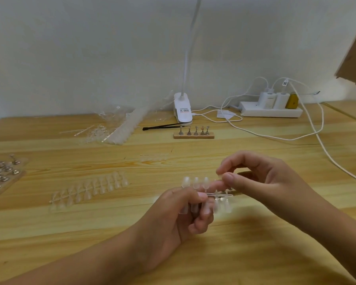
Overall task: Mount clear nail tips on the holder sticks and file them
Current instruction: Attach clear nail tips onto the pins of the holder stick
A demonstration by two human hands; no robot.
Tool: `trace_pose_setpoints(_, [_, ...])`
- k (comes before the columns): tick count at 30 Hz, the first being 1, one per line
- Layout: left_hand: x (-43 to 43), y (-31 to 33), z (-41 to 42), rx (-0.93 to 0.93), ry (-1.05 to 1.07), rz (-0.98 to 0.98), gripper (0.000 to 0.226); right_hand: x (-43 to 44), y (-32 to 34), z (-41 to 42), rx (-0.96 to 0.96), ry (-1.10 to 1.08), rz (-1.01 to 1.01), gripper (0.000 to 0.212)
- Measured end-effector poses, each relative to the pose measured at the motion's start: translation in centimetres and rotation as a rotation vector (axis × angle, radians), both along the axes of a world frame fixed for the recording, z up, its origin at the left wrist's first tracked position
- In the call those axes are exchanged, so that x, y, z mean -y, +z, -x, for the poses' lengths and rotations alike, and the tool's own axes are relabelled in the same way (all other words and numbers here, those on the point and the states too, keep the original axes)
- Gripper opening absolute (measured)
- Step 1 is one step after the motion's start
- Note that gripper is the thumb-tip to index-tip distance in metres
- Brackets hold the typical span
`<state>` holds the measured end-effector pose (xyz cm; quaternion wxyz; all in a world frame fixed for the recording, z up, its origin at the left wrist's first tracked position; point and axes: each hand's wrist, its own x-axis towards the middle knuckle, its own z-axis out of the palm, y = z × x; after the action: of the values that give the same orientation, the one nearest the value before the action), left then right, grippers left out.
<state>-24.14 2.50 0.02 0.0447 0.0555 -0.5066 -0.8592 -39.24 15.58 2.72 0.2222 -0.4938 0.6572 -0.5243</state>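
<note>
Nearest the camera, over the wooden table (255, 243), the left hand (181, 210) has its fingers curled round a strip of clear nail tips (222, 204), gripping it by the thin spine with tips sticking out above and below. At two o'clock from it the right hand (261, 177) reaches in, thumb and forefinger closed in a pinch on one upper tip near the strip's right end. Whether that tip has snapped free of the spine is hidden by the fingers.

By my reading the job is at its very start — a tip is being taken off, nothing more. At nine o'clock from the hands a second strip (88, 190) lies flat, apparently full. A short, faint strip (153, 157) lies at eleven o'clock, a little farther off. At the table's left edge a tray (19, 177) holds a scatter of loose metal holders.

Farther back, at twelve o'clock, five holder sticks (195, 131) stand in a row on a wooden base (193, 136). Their tops look bare of tips, though they are small at this range. Just behind lies a slim black tool (162, 126) — possibly the file, I cannot tell — untouched. A clear bag (119, 124) of more tips sits at eleven o'clock. So mounting and all the filing seem left to do.
</note>
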Motion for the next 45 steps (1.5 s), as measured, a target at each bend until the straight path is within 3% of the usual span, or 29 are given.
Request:
trace_pose_setpoints(3, [0.2,-0.3,0.2,-0.007,0.015,-0.035,0.037,0.0,0.1,0.1,-0.170,-0.005,0.021,0.020])
trace_pose_setpoints(7, [0.4,-0.5,0.3,0.007,0.034,-0.045,0.042,0.1,0.0,0.5,-0.139,0.008,0.043,0.024])
trace_pose_setpoints(10, [0.1,-0.3,0.0,0.041,-0.049,0.188,0.020,0.1,-0.3,1.0,-0.047,-0.003,0.060,0.026])
trace_pose_setpoints(13, [0.0,-0.6,-0.5,0.020,-0.185,0.571,0.027,0.3,-1.0,1.7,-0.207,-0.090,0.071,0.022])
trace_pose_setpoints(15, [-0.1,-0.7,-0.6,0.001,-0.239,0.667,0.026,0.7,-1.7,2.0,-0.316,-0.114,0.043,0.026])
trace_pose_setpoints(20, [-0.1,-0.7,-0.3,0.015,-0.228,0.653,0.024,1.3,-2.9,2.4,-0.417,-0.107,-0.013,0.020])
trace_pose_setpoints(32, [-0.1,-0.9,-0.1,0.032,-0.239,0.640,0.023,1.6,-3.3,2.7,-0.451,-0.094,-0.079,0.025])
trace_pose_setpoints(38, [0.1,-1.1,0.2,0.040,-0.203,0.579,0.027,1.5,-3.0,2.5,-0.594,-0.104,-0.111,0.029])
trace_pose_setpoints(41, [0.1,-1.1,0.5,0.046,-0.155,0.511,0.042,1.1,-2.4,2.3,-0.465,-0.142,-0.060,0.034])
trace_pose_setpoints(45, [-0.1,-1.1,0.6,0.019,-0.090,0.383,0.047,0.2,-0.6,1.9,-0.243,-0.129,0.057,0.024])
